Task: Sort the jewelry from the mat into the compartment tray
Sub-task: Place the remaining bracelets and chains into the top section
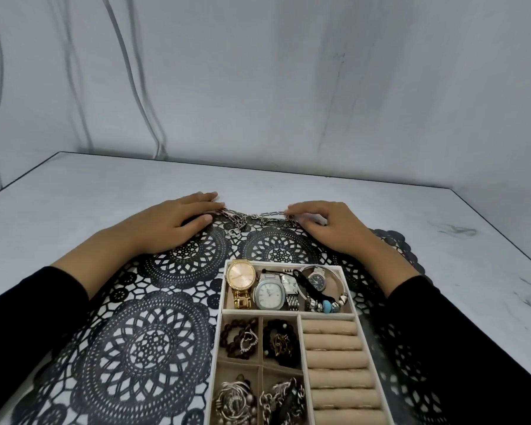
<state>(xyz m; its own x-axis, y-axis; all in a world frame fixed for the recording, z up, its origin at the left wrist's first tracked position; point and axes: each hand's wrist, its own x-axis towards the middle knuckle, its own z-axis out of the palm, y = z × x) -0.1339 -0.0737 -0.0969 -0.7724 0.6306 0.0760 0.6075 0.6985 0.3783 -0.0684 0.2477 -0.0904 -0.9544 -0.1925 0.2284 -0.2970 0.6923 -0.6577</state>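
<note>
Item: silver chain (252,217), lying at the lace mat's (154,342) far edge, beyond the compartment tray (224,289). We are pressing our left hand (172,222) flat-fingered on one end and pinching the other with our right hand (328,228), probably straightening it for lifting.

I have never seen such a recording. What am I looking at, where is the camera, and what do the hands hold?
No machine here: a person works with bare hands, and one camera on the head looks down at them. On the table lies a black lace mat, with a tray on it holding watches, bracelets and ring rolls. At the mat's far edge lies a chain. The left hand touches one end with straight fingers; the right hand curls its fingertips onto the other. Whether it grips is unclear.
</note>
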